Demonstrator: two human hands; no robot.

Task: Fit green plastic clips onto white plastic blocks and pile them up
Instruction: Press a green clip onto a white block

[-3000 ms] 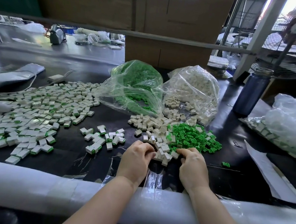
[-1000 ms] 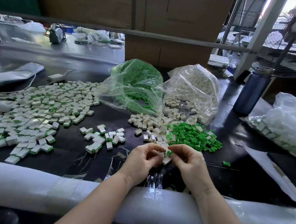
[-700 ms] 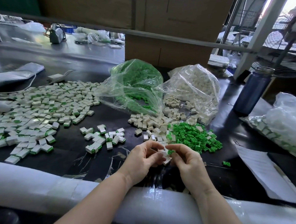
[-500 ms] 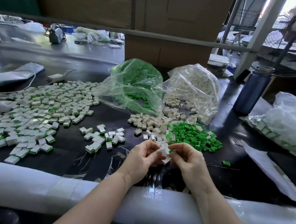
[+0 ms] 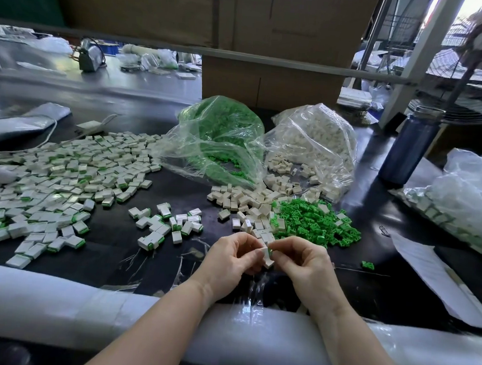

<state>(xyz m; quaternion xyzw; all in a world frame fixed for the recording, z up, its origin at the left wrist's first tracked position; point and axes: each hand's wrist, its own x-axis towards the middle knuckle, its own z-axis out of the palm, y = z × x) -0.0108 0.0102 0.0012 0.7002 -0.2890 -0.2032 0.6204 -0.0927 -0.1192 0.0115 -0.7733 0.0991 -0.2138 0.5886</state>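
My left hand [image 5: 230,260] and my right hand [image 5: 304,262] meet over the near part of the black table, both pinching one white block [image 5: 266,256]. A sliver of a green clip [image 5: 270,251] shows at the block's upper edge between my fingertips. Just behind my hands lie loose white blocks [image 5: 247,201] and a heap of loose green clips [image 5: 315,221]. A small group of fitted blocks [image 5: 168,224] lies to the left, and a wide spread of fitted blocks [image 5: 54,178] covers the far left.
A clear bag of green clips [image 5: 220,141] and a clear bag of white blocks [image 5: 316,142] stand behind the heaps. A blue bottle [image 5: 407,148] stands at right, near another filled bag [image 5: 466,203] and a sheet of paper [image 5: 433,275]. One stray clip [image 5: 368,265] lies right of my hands. White padding [image 5: 55,297] edges the table.
My hands lifted from the heap of blocks and came together. The green clip seen between my fingers a second ago now sits mostly hidden against the white block.
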